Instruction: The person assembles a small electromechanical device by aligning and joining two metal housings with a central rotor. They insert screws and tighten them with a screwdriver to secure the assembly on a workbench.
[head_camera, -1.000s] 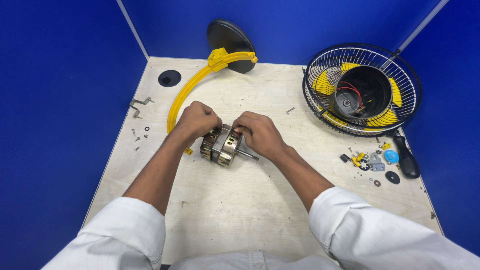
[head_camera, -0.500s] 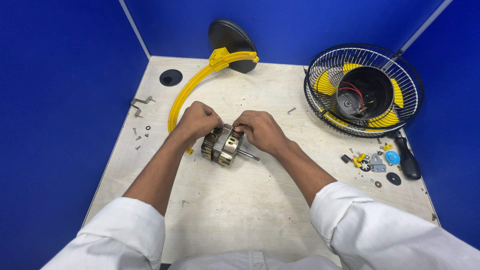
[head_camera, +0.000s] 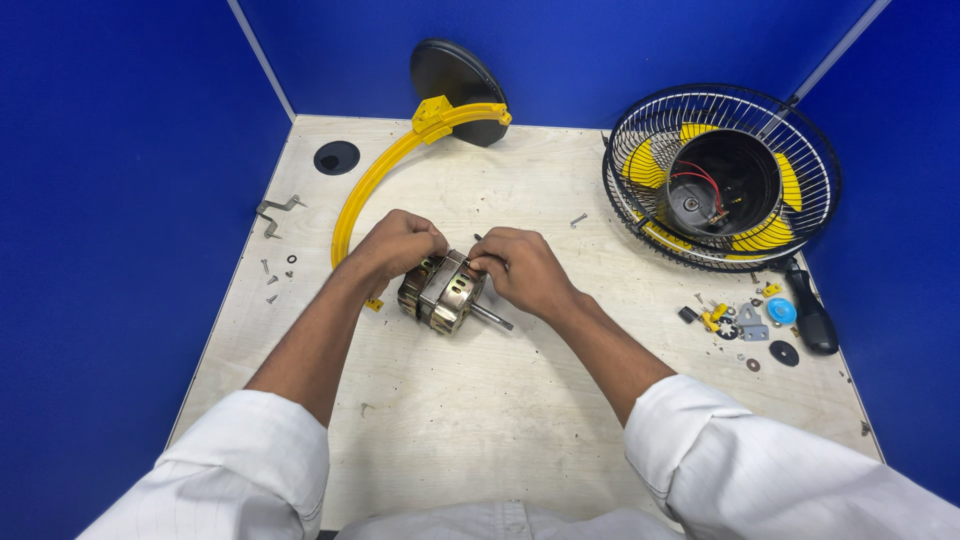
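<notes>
both hands, left hand (head_camera: 398, 245) and right hand (head_camera: 520, 268), closed around the brass-coloured metal fan motor (head_camera: 443, 291) mid-table; its protruding steel shaft (head_camera: 492, 318) could slip and roll it.

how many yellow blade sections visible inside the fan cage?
3. Inside the fan cage: left blade, right blade, lower blade. A yellow sliver at the top may be part of another; the black housing may hide more.

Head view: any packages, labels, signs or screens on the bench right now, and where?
None show: no package, label, sign or screen.
What lies there is bare hardware: the motor between the left hand and right hand, the wire fan guard at the far right, and small loose parts at the right edge.
</notes>
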